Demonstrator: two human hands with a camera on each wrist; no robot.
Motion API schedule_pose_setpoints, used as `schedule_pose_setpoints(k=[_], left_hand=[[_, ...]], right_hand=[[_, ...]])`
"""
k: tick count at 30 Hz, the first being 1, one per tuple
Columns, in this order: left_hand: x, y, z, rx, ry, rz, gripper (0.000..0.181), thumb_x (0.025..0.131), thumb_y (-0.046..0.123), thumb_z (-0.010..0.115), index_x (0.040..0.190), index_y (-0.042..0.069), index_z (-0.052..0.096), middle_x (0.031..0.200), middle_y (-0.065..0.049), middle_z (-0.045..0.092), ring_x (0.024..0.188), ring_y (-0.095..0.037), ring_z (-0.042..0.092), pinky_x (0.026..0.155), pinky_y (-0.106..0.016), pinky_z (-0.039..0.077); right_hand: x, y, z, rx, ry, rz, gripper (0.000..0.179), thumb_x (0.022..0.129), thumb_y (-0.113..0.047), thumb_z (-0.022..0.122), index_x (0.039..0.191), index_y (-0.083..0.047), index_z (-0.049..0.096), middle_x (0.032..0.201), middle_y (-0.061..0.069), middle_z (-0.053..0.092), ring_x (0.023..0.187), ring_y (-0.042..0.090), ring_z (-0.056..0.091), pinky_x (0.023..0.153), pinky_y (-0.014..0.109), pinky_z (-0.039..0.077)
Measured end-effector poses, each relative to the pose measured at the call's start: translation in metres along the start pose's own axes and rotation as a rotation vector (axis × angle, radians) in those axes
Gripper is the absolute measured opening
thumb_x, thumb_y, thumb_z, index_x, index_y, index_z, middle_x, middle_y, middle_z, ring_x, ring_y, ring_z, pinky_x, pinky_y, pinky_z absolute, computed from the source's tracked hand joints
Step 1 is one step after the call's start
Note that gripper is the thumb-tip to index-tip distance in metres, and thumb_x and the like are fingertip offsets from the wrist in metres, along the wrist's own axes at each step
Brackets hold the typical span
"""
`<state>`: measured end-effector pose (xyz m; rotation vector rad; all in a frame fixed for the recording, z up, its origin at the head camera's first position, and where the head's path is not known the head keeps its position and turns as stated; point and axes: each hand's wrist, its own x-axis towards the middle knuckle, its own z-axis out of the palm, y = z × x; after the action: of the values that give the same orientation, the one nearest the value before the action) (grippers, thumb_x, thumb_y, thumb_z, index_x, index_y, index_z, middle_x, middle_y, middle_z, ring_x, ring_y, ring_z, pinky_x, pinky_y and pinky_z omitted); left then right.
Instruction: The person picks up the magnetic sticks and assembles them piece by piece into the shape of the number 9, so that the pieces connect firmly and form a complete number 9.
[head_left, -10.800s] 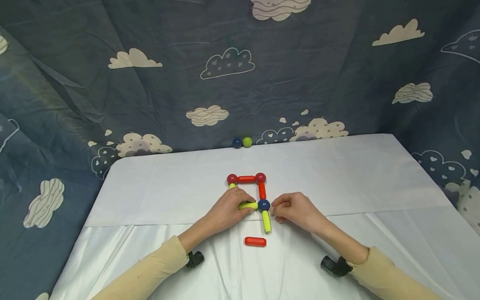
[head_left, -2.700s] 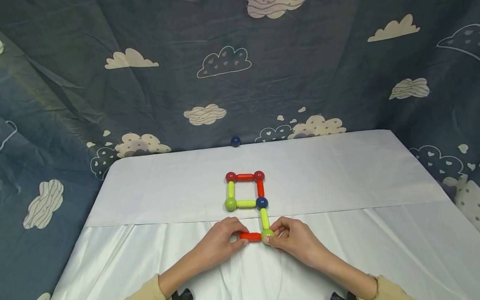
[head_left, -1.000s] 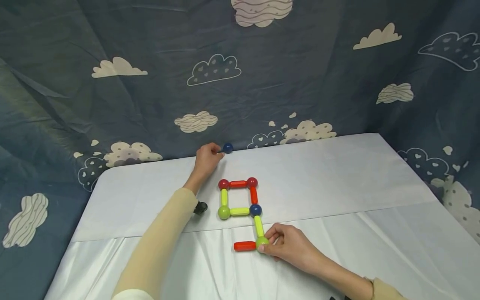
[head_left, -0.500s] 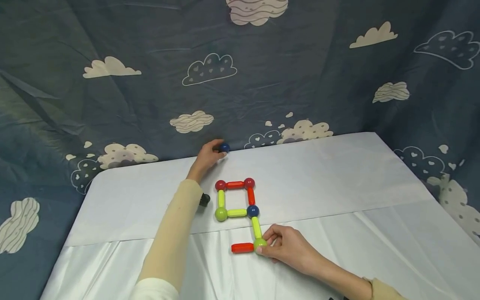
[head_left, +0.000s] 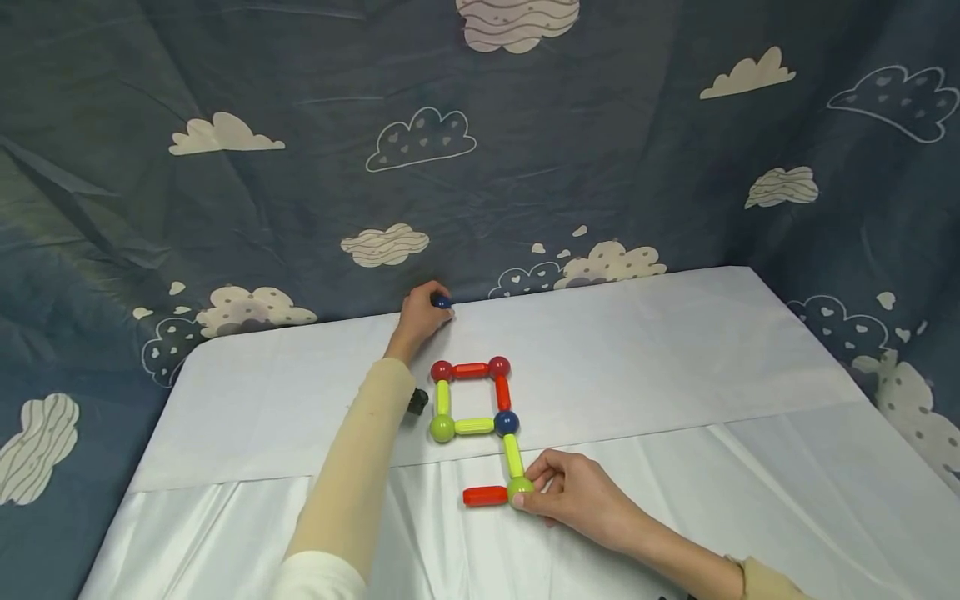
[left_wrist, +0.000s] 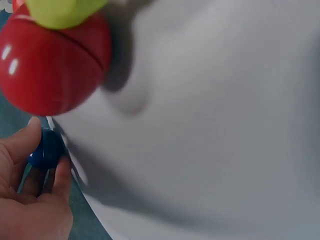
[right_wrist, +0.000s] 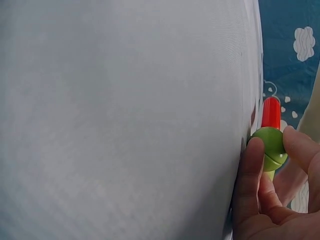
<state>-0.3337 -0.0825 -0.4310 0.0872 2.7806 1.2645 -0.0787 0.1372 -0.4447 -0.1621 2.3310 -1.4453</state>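
Note:
At the table's back edge my left hand (head_left: 422,317) pinches a dark blue ball (left_wrist: 46,148) between thumb and fingers. My right hand (head_left: 577,493) holds a green ball (right_wrist: 270,148) at the near end of a shape made of balls and rods. From that ball a red rod (head_left: 485,497) points left, its other end bare. A yellow-green rod (head_left: 513,455) runs up from it to a blue ball (head_left: 506,422). Beyond lies a square with two red balls (head_left: 499,367), red rods (head_left: 471,370), yellow-green rods (head_left: 474,426) and another green ball (head_left: 442,427).
The pieces lie on a white cloth-covered table (head_left: 637,358). A dark curtain (head_left: 600,150) with cloud prints hangs behind its back edge. The left sleeve (head_left: 352,467) passes left of the square, and a black wrist camera (head_left: 417,401) sits close beside it.
My left hand has gone from the red rod to the back edge and closed its fingers on the blue ball there. Since 10.8 s ago, two green balls have joined the shape. My right hand stays at one.

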Motion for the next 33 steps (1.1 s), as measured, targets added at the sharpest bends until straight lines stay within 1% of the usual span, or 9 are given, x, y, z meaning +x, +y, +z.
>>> schedule_pose_setpoints(k=[4,8,10,13,18,21,26,30,33], left_hand=[[-0.001,-0.003,-0.003,-0.007,0.009,0.003,0.029,0.090,0.005,0.070,0.119,0.006,0.064,0.127,-0.013,0.058,0.118,-0.029,0.052,0.102,-0.042,0.043],[-0.003,-0.007,-0.009,-0.061,-0.006,0.015,0.032,0.091,0.007,0.070,0.122,0.005,0.062,0.125,-0.013,0.060,0.116,-0.027,0.054,0.098,-0.040,0.045],[-0.006,-0.007,-0.013,-0.089,-0.009,0.028,0.033,0.091,0.007,0.070,0.123,0.005,0.061,0.123,-0.013,0.060,0.113,-0.026,0.055,0.095,-0.039,0.047],[-0.015,-0.008,-0.018,-0.102,-0.012,0.062,0.034,0.092,0.007,0.069,0.125,0.004,0.061,0.121,-0.013,0.059,0.108,-0.025,0.055,0.091,-0.037,0.049],[-0.041,-0.011,-0.026,-0.058,-0.038,0.135,0.036,0.092,0.009,0.070,0.126,0.005,0.063,0.122,-0.014,0.055,0.112,-0.028,0.057,0.090,-0.036,0.051],[-0.060,-0.014,-0.032,-0.062,-0.065,0.168,0.037,0.091,0.009,0.070,0.128,0.006,0.063,0.122,-0.013,0.053,0.115,-0.031,0.057,0.092,-0.037,0.051],[-0.093,-0.021,-0.047,-0.071,-0.090,0.220,0.039,0.091,0.009,0.071,0.129,0.006,0.063,0.122,-0.009,0.057,0.113,-0.025,0.059,0.095,-0.035,0.049],[-0.121,-0.024,-0.058,-0.074,-0.116,0.234,0.043,0.090,0.009,0.072,0.132,0.008,0.061,0.123,-0.006,0.059,0.109,-0.020,0.058,0.094,-0.033,0.050],[-0.142,-0.025,-0.062,-0.105,-0.142,0.239,0.044,0.090,0.009,0.073,0.132,0.009,0.060,0.124,-0.004,0.060,0.109,-0.018,0.057,0.093,-0.031,0.050]], right_hand=[[0.000,0.001,0.000,-0.007,0.004,0.005,0.038,0.080,-0.035,0.082,0.098,-0.006,0.064,0.078,0.001,0.061,0.058,0.017,0.058,0.049,0.024,0.043],[0.002,0.002,-0.001,-0.023,0.008,0.000,0.038,0.080,-0.034,0.082,0.098,-0.007,0.064,0.079,0.001,0.062,0.056,0.017,0.058,0.049,0.024,0.043],[0.003,0.002,-0.001,-0.028,0.011,-0.002,0.038,0.079,-0.034,0.083,0.098,-0.007,0.064,0.080,0.000,0.062,0.056,0.017,0.058,0.049,0.024,0.042],[0.003,0.003,0.000,-0.029,0.011,-0.007,0.037,0.080,-0.033,0.083,0.098,-0.007,0.064,0.080,0.000,0.062,0.055,0.017,0.058,0.049,0.024,0.043],[0.003,0.002,0.001,-0.030,0.014,-0.001,0.038,0.080,-0.033,0.083,0.098,-0.006,0.064,0.080,0.000,0.062,0.056,0.017,0.058,0.050,0.024,0.044],[0.002,0.002,0.000,-0.030,0.022,0.004,0.038,0.079,-0.034,0.083,0.097,-0.006,0.063,0.079,0.001,0.061,0.057,0.017,0.058,0.049,0.025,0.044],[0.002,0.001,0.001,-0.024,0.022,0.012,0.040,0.079,-0.035,0.082,0.097,-0.006,0.063,0.078,0.001,0.061,0.058,0.016,0.058,0.049,0.025,0.044],[0.003,0.000,0.002,-0.032,0.017,0.012,0.040,0.080,-0.036,0.082,0.097,-0.006,0.064,0.078,0.001,0.061,0.057,0.016,0.058,0.048,0.025,0.044],[0.004,0.000,0.002,-0.042,0.019,0.003,0.038,0.080,-0.035,0.082,0.097,-0.006,0.064,0.077,0.000,0.061,0.057,0.016,0.058,0.048,0.025,0.043]])
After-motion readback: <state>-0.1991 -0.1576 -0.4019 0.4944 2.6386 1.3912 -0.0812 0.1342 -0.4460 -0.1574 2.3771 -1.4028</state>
